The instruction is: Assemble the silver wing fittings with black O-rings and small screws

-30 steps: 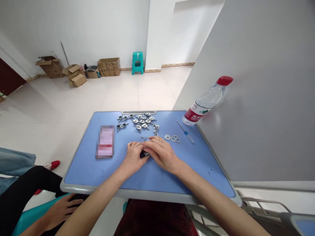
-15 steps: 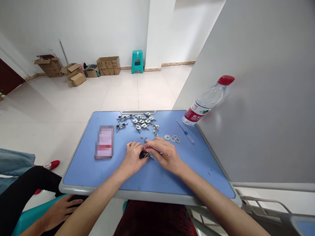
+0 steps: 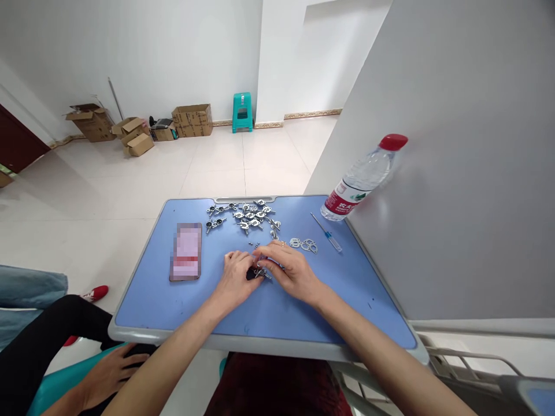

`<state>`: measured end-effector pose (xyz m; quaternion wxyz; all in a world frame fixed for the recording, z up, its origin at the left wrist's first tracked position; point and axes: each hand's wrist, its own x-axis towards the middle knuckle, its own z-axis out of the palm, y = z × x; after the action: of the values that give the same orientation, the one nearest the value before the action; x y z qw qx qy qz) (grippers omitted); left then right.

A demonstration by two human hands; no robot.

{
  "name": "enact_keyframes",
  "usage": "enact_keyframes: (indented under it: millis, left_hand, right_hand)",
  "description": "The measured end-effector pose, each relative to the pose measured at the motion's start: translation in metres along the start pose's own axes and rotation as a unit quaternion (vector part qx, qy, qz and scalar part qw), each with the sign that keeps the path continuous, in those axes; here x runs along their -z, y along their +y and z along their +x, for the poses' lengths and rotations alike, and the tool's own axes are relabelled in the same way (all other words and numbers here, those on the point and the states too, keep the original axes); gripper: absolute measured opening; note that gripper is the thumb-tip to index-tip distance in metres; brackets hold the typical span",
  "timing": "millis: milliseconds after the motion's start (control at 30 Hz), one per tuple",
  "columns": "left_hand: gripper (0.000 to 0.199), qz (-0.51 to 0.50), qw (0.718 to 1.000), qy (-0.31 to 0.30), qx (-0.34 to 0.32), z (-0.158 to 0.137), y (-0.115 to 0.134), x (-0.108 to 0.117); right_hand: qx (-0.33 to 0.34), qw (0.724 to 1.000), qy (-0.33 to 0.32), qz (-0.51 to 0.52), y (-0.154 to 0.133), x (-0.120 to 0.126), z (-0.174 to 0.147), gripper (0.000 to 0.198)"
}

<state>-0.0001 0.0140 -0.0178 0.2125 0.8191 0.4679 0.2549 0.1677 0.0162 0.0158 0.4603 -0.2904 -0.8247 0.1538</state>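
My left hand (image 3: 235, 276) is closed on a small metal fitting (image 3: 263, 274) with a black part beside it, held at the tabletop. Over the same fitting, my right hand (image 3: 291, 268) has its thumb and forefinger drawn together in a pinch. Whatever sits between those fingertips is too small to make out. Just beyond my fingers lie a few tiny screws (image 3: 251, 244). Several silvery metal fittings (image 3: 251, 215) are heaped toward the far edge, with some black-centred fittings (image 3: 215, 224) to their left. Flat metal plates (image 3: 304, 245) rest past my right hand.
On the blue table (image 3: 147, 300) are a phone (image 3: 186, 252) at left, a screwdriver (image 3: 327, 234) at right and a red-capped water bottle (image 3: 351, 188) by the grey partition (image 3: 468, 173). Another person's hand (image 3: 110, 375) rests at lower left. Cardboard boxes (image 3: 192, 121) and a teal stool (image 3: 242, 110) stand by the wall.
The view has shifted slightly. My right fingertips have moved a little over the fitting, while my left hand keeps its hold. The parts on the table lie as before.
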Motion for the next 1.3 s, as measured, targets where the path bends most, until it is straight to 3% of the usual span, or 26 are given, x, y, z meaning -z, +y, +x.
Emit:
enact_keyframes:
  millis: [200,400,667,900,1300]
  left_hand:
    - [0.007,0.005,1.000,-0.002,0.001,0.000,0.000,0.000]
    - [0.004,0.008,1.000,0.001,0.001,0.000,0.001,-0.001]
    - [0.009,0.005,1.000,0.010,0.007,0.000,0.002,-0.002]
    - [0.015,-0.001,1.000,0.010,0.005,-0.001,0.005,0.002]
    - [0.008,0.006,1.000,-0.001,0.008,0.000,0.001,0.000]
  right_hand:
    - [0.021,0.999,0.025,-0.021,0.000,-0.004,0.000,0.012]
    - [-0.005,0.998,0.040,-0.044,-0.002,-0.008,0.000,0.010]
    - [0.028,0.996,0.059,-0.061,0.002,-0.011,-0.003,0.018]
    - [0.056,0.998,-0.001,-0.021,-0.003,-0.004,-0.001,0.033]
    - [0.033,0.997,0.061,-0.044,-0.002,-0.007,-0.001,0.020]
